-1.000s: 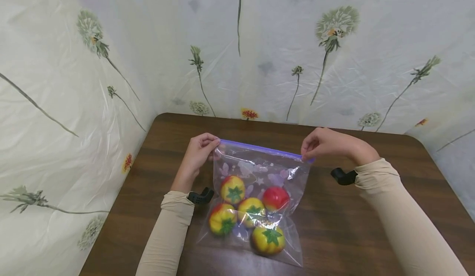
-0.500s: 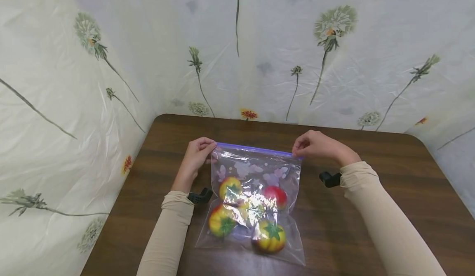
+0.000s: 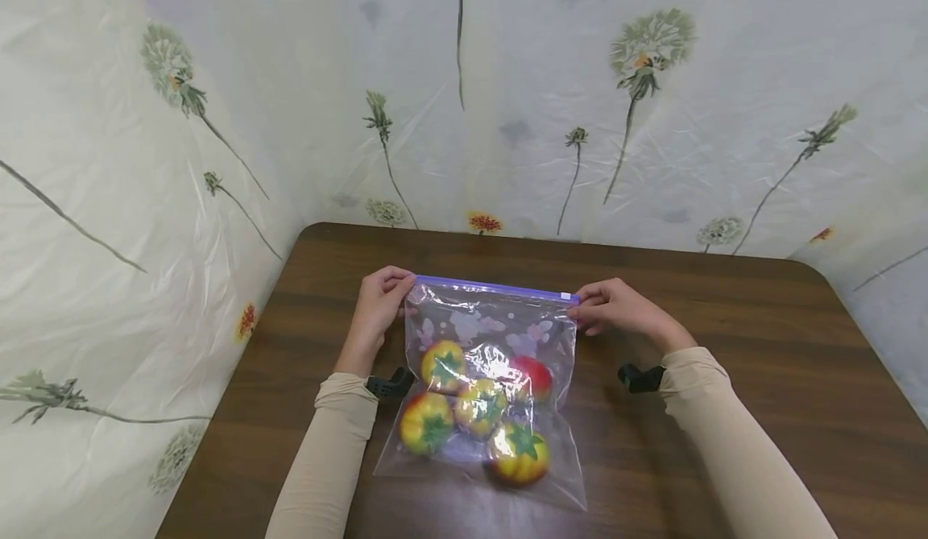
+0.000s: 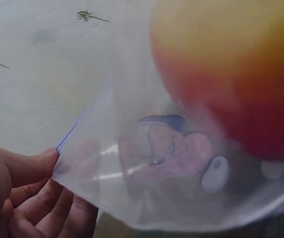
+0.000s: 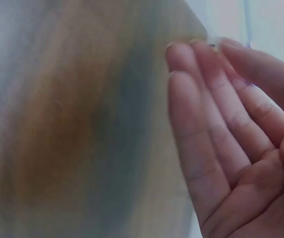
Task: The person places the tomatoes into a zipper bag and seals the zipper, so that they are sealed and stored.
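A clear slider-zip bag [image 3: 495, 325] with a purple zip strip [image 3: 496, 288] lies on the table, its top edge held up. Inside it are several round fruits, mostly yellow and red with green star-shaped leaves, such as this front fruit [image 3: 519, 452]; one red fruit [image 3: 532, 378] lies at the right. My left hand [image 3: 380, 301] pinches the bag's top left corner between thumb and fingers, seen closely in the left wrist view. At the top right corner, my right hand [image 3: 616, 311] pinches the bag's edge beside the white slider [image 3: 565, 296].
The dark wooden table [image 3: 725, 321] extends on both sides of the bag. Behind it and at the left hang pale sheets [image 3: 507, 80] printed with dandelions. Black wrist mounts [image 3: 391, 383] sit on both sleeves.
My right hand has moved left and a little down, its fingers now more spread. The white slider now shows beside them. The bag's top has shifted slightly left with my left hand.
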A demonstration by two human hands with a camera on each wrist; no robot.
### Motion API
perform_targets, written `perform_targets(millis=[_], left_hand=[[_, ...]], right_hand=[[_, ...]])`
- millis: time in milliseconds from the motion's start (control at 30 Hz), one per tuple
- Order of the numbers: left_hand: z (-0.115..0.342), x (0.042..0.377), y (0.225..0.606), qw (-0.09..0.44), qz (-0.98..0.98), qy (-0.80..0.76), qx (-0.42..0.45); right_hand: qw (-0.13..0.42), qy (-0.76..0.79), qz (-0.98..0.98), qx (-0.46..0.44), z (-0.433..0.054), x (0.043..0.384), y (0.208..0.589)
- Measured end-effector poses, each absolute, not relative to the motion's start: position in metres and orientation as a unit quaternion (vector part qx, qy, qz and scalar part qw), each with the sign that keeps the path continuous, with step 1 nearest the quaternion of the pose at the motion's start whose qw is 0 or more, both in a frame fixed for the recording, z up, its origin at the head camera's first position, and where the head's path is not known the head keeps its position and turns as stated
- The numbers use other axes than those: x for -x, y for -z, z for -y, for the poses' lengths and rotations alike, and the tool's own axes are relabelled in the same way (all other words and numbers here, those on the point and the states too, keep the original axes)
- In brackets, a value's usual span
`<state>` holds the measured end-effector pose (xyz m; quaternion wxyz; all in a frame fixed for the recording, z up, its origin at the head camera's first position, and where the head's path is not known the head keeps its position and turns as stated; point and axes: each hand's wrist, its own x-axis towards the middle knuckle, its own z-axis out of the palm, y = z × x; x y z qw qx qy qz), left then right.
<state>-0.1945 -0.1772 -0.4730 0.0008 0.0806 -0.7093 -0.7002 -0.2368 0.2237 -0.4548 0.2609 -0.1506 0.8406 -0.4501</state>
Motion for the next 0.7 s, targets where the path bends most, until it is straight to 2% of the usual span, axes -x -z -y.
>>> perform_targets(millis=[267,500,700], left_hand=[[0.182,0.193,0.474,-0.02,0.73,0.678,-0.082],[0.19,0.191,0.473,-0.097,0.737,0.666,-0.069],[0.191,0.192,0.474,-0.095,0.735,0.67,-0.047]], right_hand=[[0.274,0.504,-0.815,0.081,-0.226,0.233,0.47],[0.278,0.529,-0.8,0.053,-0.224,0.228,0.477],[0.275,0.549,-0.788,0.044,-0.222,0.226,0.48]])
